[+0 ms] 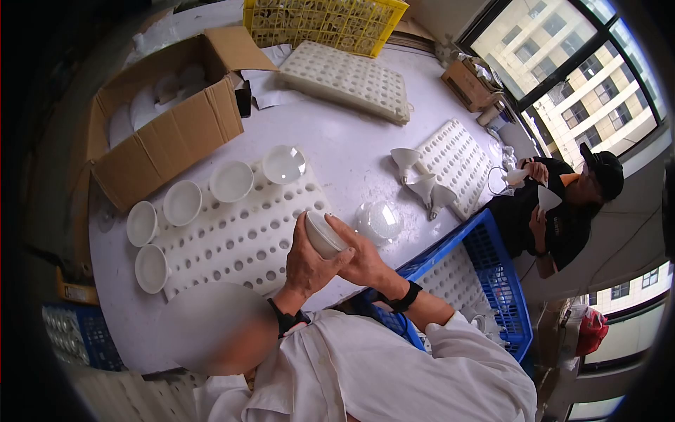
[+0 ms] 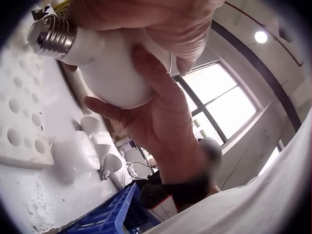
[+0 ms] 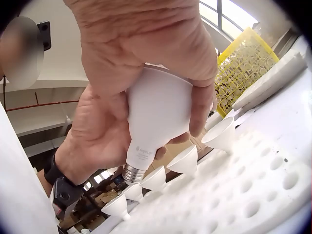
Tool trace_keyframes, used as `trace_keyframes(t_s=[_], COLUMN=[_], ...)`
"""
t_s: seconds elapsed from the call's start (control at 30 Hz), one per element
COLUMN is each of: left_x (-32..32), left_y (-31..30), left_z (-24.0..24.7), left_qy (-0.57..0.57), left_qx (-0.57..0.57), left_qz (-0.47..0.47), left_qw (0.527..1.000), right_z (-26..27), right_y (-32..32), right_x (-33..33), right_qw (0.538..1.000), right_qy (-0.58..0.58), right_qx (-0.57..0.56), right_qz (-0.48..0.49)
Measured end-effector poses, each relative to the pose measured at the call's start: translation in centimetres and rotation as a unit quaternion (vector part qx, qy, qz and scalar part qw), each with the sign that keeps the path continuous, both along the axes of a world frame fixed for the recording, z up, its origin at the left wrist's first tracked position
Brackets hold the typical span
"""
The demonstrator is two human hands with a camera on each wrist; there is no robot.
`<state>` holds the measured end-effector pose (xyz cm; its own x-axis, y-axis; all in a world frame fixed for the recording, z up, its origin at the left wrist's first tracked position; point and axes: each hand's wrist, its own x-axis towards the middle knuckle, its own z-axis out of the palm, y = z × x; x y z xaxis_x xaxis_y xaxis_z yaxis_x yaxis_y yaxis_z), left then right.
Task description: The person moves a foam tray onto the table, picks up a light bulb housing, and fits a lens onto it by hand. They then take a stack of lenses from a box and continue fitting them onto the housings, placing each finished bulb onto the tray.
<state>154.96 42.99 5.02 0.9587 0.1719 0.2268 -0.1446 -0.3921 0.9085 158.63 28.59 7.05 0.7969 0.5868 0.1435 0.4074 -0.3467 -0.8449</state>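
White plastic bulb shell sits above the holed white foam tray of similar shells, left hand and right hand both gripping it

White short-sleeved shirt; a black wrist band behind the left grip and the right grip.

Both hands close on the white bulb housing from opposite sides. The left hand grips it from the left, fingers curled along its body near the neck. The right hand holds it from the right, fingers and thumb wrapped round its wide end. Both wrists sit just behind the housing, and the forearms run back from it toward the chest, elbows bent.
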Motion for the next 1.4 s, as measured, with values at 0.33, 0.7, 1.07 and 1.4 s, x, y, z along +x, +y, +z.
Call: trace_keyframes(t_s=[0.33, 0.7, 1.07, 1.4], left_x=[0.6, 0.4, 0.4, 0.7], left_y=[1.0, 0.0, 0.2, 2.0], left_z=[1.2, 0.0, -0.9, 0.6], left_qy=[0.039, -0.018, -0.027, 0.034], left_qx=[-0.244, -0.093, -0.237, -0.407], left_qz=[-0.077, -0.026, -0.076, -0.119], left_qw=[0.966, 0.995, 0.968, 0.905], right_z=[0.2, -1.0, -0.8, 0.2], right_y=[-0.1, -0.5, -0.1, 1.1], right_x=[0.2, 0.1, -0.1, -0.1], right_qw=[0.995, 0.992, 0.990, 0.977], right_qy=[-0.078, -0.127, -0.136, -0.208], right_qx=[0.054, 0.020, 0.024, -0.048], right_qz=[0.011, 0.008, 0.000, -0.005])
